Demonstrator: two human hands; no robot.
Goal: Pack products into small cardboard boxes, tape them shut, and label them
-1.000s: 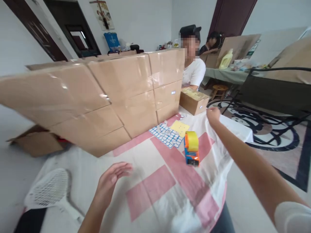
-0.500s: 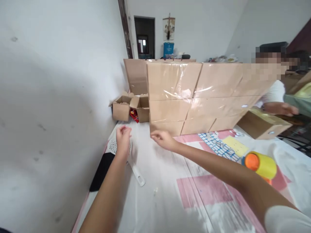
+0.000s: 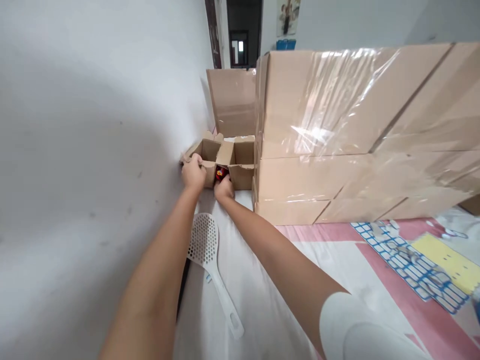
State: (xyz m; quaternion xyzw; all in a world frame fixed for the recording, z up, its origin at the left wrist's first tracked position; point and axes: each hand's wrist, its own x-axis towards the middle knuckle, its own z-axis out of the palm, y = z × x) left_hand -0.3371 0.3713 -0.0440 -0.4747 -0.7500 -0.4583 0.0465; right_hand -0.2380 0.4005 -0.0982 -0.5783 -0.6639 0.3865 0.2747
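My left hand (image 3: 194, 172) is closed over the near edge of a small open cardboard box (image 3: 210, 174) by the wall. Just to its right, my right hand (image 3: 224, 189) is low at the gap between that box and a second small open cardboard box (image 3: 242, 176). Its fingers are curled at a shiny red packet (image 3: 221, 173) in the gap, covering the packet's near end; the fingertips are partly hidden. Behind my left forearm lies a white slotted skimmer (image 3: 204, 237), its handle pointing toward me.
A large wrapped stack of cardboard (image 3: 315, 185) stands right of the small boxes, with another cardboard panel (image 3: 234, 102) behind. The white wall (image 3: 93, 150) borders the left. Farther right on the cloth lie a blue-and-white grid sheet (image 3: 408, 265) and a yellow sheet (image 3: 448, 260).
Both hands have moved forward to the small boxes. My left hand has taken hold of the left box, and my right has reached the red packet. The view has moved closer.
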